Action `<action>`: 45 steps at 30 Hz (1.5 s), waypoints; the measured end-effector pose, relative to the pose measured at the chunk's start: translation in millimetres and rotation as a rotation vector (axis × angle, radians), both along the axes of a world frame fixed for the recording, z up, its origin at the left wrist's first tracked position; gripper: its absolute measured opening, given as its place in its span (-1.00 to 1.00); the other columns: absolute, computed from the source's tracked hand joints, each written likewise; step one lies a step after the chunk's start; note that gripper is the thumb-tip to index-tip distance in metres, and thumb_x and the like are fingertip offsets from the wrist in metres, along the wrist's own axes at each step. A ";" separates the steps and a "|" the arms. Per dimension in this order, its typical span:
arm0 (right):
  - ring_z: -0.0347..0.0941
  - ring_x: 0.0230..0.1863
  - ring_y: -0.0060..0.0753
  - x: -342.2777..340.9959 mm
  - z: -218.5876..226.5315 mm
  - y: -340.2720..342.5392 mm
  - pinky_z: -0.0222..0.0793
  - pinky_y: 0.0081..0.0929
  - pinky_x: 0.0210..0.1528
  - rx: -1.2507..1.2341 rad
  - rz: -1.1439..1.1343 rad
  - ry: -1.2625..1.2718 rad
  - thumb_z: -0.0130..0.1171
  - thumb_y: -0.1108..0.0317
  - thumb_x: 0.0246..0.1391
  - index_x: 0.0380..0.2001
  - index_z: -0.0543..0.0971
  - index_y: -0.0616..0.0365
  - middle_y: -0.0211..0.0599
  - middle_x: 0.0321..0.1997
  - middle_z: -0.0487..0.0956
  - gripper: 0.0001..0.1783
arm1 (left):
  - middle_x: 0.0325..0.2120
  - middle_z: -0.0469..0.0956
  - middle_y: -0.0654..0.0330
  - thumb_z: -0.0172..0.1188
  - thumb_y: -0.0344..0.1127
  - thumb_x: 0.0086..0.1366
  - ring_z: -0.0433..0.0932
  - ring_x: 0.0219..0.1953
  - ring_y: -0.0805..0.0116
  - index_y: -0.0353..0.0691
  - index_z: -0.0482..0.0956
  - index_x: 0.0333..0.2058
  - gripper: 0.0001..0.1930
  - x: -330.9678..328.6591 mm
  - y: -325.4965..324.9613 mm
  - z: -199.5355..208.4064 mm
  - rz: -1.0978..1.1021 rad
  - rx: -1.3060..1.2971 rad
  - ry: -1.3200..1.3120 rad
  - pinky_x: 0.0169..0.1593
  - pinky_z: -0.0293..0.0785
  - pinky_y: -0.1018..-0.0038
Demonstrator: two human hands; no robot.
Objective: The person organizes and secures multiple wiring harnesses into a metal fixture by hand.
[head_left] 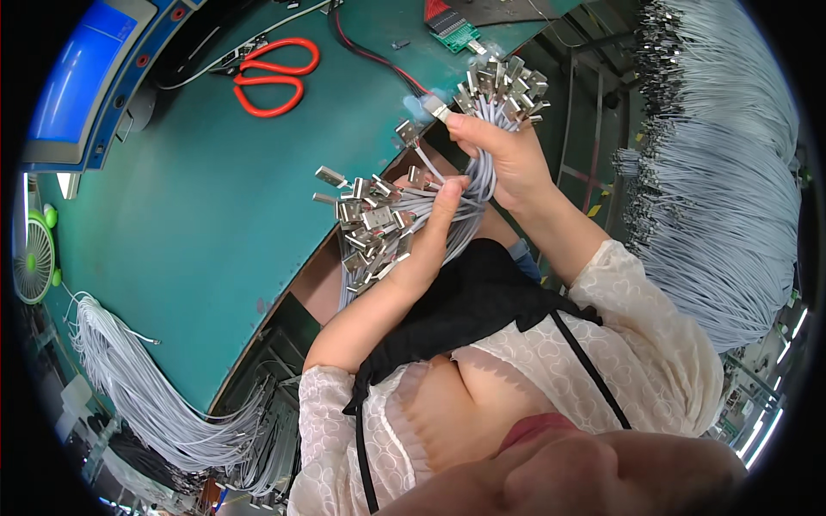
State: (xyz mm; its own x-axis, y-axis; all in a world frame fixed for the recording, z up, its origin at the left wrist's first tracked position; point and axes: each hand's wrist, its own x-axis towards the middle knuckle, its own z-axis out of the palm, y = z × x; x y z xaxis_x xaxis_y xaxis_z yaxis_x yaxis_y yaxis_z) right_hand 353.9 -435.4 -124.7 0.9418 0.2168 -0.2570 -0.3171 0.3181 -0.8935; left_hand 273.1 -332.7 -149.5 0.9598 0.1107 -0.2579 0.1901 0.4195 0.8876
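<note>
- Head view: left hand (430,239) wraps a cable bundle (465,222), its plugs (376,218) fanning toward ten o'clock.
- Right hand (511,162) clasps a second bundle (506,90) at twelve o'clock, thumb against a white-based plug (437,108) at eleven.
- Smooth, slim grey cords; boxy, shiny metal shells.

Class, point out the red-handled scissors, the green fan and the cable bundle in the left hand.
Red-handled scissors (248,64), head view: base of the upper handle.
Green fan (32,261), head view: the central hub.
Cable bundle (376,218), head view: metal plugs at its end.
</note>
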 end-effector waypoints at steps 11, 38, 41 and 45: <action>0.30 -0.60 -0.70 -3.3 2.9 1.1 0.22 -0.72 -0.64 -0.032 0.182 0.092 0.16 0.47 -0.17 -0.50 0.44 0.18 -0.41 -0.57 0.44 -0.88 | -0.43 0.45 0.15 0.11 -0.47 0.09 0.45 -0.31 0.41 -0.26 0.24 -0.34 -0.78 -2.3 -7.5 -6.1 -0.094 0.065 0.005 -0.16 0.34 0.51; 0.38 -0.46 -0.57 -15.1 7.5 0.1 0.33 -0.69 -0.42 0.124 0.001 0.064 0.15 0.53 -0.19 -0.39 0.43 0.18 -0.44 -0.47 0.44 -0.79 | -0.41 0.43 0.24 0.14 -0.48 0.06 0.39 -0.32 0.50 -0.31 0.32 -0.27 -0.75 7.1 0.6 -2.0 -0.172 0.021 -0.041 -0.17 0.29 0.60; 0.34 -0.52 -0.61 -7.8 6.4 -1.9 0.30 -0.70 -0.49 0.067 0.000 0.007 0.14 0.53 -0.19 -0.43 0.43 0.17 -0.45 -0.49 0.43 -0.82 | -0.38 0.43 0.23 0.09 -0.39 0.11 0.39 -0.31 0.52 -0.28 0.37 -0.29 -0.81 1.5 -11.6 -6.2 0.067 -0.026 -0.082 -0.20 0.29 0.61; 0.28 -0.58 -0.66 1.1 3.4 -1.9 0.23 -0.71 -0.57 0.062 -0.030 -0.006 0.13 0.53 -0.19 -0.49 0.42 0.14 -0.46 -0.53 0.42 -0.87 | -0.35 0.42 0.24 0.06 -0.34 0.15 0.37 -0.32 0.54 -0.26 0.40 -0.32 -0.84 7.4 -4.2 -14.9 0.043 0.067 -0.107 -0.22 0.28 0.61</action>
